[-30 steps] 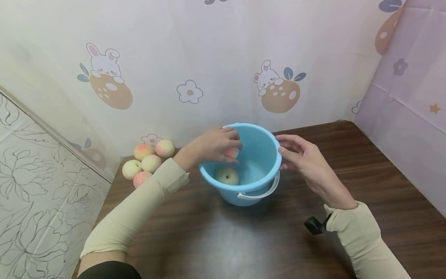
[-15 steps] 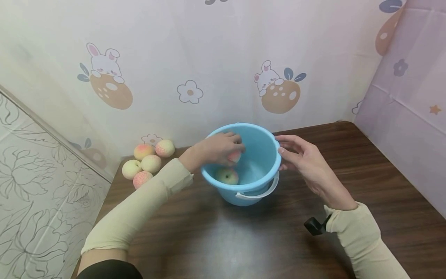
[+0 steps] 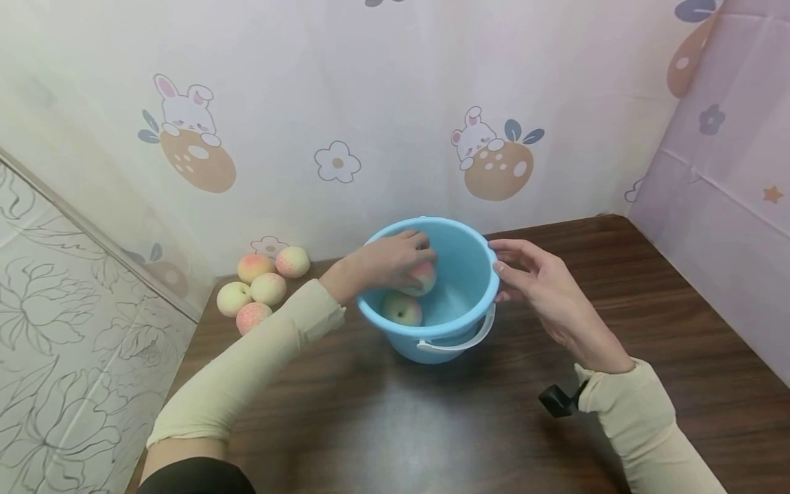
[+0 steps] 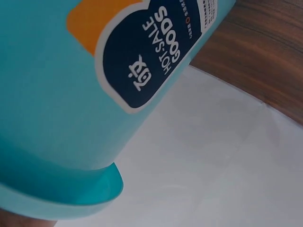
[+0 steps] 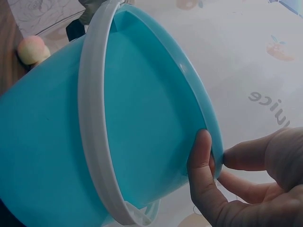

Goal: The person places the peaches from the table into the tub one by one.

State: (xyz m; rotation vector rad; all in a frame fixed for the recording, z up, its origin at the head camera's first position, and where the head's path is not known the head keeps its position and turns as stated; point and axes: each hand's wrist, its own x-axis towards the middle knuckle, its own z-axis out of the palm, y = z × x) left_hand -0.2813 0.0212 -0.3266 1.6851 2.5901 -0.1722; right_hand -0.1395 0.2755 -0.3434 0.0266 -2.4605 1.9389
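Observation:
A light blue bucket [image 3: 407, 346] stands upright on the table, its white handle [image 3: 459, 348] hanging down at the front. My left hand [image 3: 390, 263] reaches over the left rim and holds a peach [image 3: 424, 280] inside the bucket. Just below that hand, another peach [image 3: 401, 312] lies in the bucket. My right hand [image 3: 549, 295] pinches the right rim between thumb and fingers; the right wrist view shows the thumb [image 5: 202, 161] on the rim's near side. In the left wrist view the bucket wall [image 4: 52, 118] with its printed label hides most of the left hand.
Several peaches [image 3: 268, 289] lie grouped on the wooden table [image 3: 333, 425], left of the bucket. Behind the table hangs a printed curtain [image 3: 395, 103], close to the bucket's back. A floral-patterned panel [image 3: 68, 329] borders the left side.
My left hand has moved slightly right and deeper into the bucket with the peach, which shows more clearly below the fingers. My right hand stays at the rim.

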